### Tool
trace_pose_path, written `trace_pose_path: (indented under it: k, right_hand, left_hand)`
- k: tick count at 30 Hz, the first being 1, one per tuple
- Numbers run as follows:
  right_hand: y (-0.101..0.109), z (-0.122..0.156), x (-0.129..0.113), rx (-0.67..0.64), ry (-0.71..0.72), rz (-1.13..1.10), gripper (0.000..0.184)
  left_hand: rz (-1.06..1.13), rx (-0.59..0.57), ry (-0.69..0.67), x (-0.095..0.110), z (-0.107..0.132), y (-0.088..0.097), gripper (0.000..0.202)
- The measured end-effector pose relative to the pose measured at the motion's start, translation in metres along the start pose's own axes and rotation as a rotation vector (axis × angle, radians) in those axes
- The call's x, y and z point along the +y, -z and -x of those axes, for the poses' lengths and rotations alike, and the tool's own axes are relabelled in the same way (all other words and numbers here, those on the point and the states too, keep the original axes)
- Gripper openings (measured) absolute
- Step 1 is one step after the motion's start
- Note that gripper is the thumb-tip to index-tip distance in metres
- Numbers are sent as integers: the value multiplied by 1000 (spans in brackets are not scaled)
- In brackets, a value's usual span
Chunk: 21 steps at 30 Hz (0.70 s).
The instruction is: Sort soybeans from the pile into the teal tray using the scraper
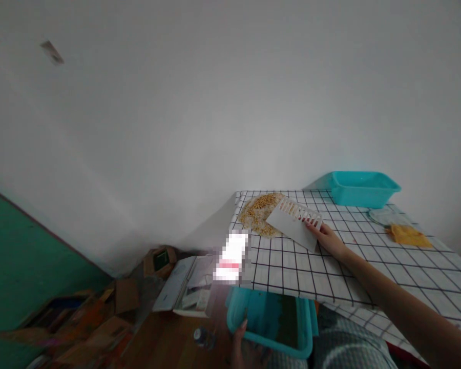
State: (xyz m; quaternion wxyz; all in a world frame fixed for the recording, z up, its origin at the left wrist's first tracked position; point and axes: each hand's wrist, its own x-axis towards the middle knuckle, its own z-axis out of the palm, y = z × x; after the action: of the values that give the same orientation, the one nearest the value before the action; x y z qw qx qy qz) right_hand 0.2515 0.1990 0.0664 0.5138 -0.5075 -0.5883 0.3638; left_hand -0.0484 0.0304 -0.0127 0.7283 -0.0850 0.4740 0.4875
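My right hand (328,238) reaches across the checked tablecloth (369,266) and grips a white slotted plastic scraper (295,221) by its near edge. The scraper lies tilted over a heap of yellow-brown grains (259,212) at the table's far left corner. My left hand (243,342) is low at the bottom of the view, below the table edge. Its fingers curl on the rim of a teal plastic basin (271,322) held under that edge.
A second teal tray (363,187) stands at the back of the table against the white wall. A yellow cloth (409,236) and a clear bag lie to its right. Cardboard boxes (125,294) and papers litter the floor at left.
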Motion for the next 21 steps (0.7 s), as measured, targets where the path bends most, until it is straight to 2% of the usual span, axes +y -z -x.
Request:
trace_pose_path:
  k: [7, 16, 21]
  right_hand:
    - [5, -1, 5, 8, 12, 33, 41]
    - [7, 1, 6, -26, -11, 65, 44]
    - [7, 4, 1, -45, -10, 51, 46]
  left_hand:
    - [-2, -20, 21, -3, 5, -7, 60]
    - [8, -10, 35, 2, 9, -5, 63]
    - [9, -12, 37, 2, 8, -4, 56]
